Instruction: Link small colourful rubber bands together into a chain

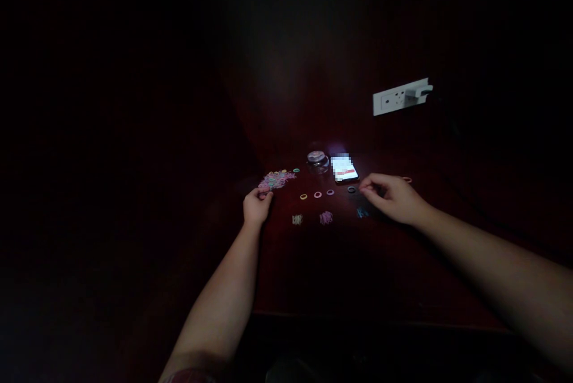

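Note:
My left hand (256, 207) rests at the near edge of a mixed pile of small coloured hair ties (278, 179), thumb and fingers curled together; whatever is between them I cannot make out. On the right, my right hand (390, 195) has its thumb and fingertips pinched, beside a grey-blue hair tie (351, 190). Any item in that pinch is too small to see. Farther left in the same row lie a yellow hair tie (303, 197), a pink one (317, 195) and a purple one (330, 192). Nearer me sit a pale yellow bunch (297, 219), a pink-purple bunch (326, 218) and a blue bunch (362, 212).
A round lidded clear jar (317, 160) stands behind the row, next to a lit phone (344, 168). An orange-red hair tie (407, 179) lies behind my right hand. A wall socket with a plug (401, 97) is at the upper right. The dark red table (340, 275) is dimly lit.

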`<control>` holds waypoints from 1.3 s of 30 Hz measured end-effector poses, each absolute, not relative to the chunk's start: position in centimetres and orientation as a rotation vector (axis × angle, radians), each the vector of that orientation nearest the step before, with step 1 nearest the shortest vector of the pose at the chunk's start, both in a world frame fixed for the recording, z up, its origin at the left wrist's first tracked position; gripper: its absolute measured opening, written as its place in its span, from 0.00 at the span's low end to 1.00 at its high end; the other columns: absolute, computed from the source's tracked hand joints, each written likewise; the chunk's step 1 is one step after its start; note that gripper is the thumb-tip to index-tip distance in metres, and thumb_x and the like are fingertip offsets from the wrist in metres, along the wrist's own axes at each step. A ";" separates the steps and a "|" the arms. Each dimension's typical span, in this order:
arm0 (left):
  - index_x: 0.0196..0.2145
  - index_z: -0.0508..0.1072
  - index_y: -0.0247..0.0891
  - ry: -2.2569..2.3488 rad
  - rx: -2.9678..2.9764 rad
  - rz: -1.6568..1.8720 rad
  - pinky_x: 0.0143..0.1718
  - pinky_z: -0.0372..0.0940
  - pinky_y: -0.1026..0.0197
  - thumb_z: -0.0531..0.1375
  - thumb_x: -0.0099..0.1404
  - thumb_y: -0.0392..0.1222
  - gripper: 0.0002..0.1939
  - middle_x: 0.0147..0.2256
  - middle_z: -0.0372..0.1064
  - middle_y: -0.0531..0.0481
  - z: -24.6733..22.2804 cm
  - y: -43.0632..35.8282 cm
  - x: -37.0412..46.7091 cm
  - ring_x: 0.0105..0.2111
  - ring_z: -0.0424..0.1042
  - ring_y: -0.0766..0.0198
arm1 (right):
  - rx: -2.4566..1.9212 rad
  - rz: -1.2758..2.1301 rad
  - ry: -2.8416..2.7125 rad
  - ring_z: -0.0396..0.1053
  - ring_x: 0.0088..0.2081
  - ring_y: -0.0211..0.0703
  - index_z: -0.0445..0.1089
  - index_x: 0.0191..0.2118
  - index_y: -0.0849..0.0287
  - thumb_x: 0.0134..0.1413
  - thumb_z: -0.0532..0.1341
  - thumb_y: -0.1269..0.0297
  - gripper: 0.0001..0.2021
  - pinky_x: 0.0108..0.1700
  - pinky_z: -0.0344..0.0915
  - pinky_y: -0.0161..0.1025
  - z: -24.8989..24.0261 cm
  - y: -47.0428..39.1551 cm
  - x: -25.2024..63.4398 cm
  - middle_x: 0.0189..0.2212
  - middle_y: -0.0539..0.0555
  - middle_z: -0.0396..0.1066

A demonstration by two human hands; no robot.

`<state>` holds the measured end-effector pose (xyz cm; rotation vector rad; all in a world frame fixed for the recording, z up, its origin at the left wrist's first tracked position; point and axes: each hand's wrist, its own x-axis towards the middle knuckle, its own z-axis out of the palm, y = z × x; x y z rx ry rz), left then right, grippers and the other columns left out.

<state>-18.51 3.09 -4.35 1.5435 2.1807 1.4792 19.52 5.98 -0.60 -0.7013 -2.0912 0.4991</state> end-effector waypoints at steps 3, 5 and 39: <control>0.37 0.75 0.33 2.157 1.518 1.542 0.36 0.68 0.62 0.61 0.57 0.46 0.14 0.33 0.74 0.44 -4.7 3.3 -18.9 0.31 0.72 0.63 | -0.689 0.517 -2.091 0.63 0.26 0.39 0.69 0.32 0.59 0.55 0.58 0.62 0.07 0.28 0.60 0.36 -0.6 5.9 19.5 0.23 0.51 0.66; 0.36 0.74 0.33 2.126 1.506 1.573 0.36 0.68 0.63 0.61 0.56 0.44 0.13 0.34 0.74 0.44 -4.9 3.5 -19.1 0.31 0.72 0.63 | -0.690 0.524 -2.090 0.63 0.26 0.39 0.69 0.32 0.59 0.54 0.58 0.62 0.07 0.28 0.60 0.36 -0.5 5.8 19.5 0.24 0.51 0.66; 0.33 0.77 0.34 2.031 1.464 1.510 0.28 0.62 0.65 0.64 0.53 0.50 0.16 0.27 0.74 0.48 -5.5 3.7 -19.7 0.26 0.70 0.65 | -0.716 0.556 -2.072 0.62 0.25 0.39 0.69 0.30 0.59 0.55 0.58 0.61 0.08 0.27 0.58 0.35 -0.4 5.7 19.3 0.22 0.51 0.65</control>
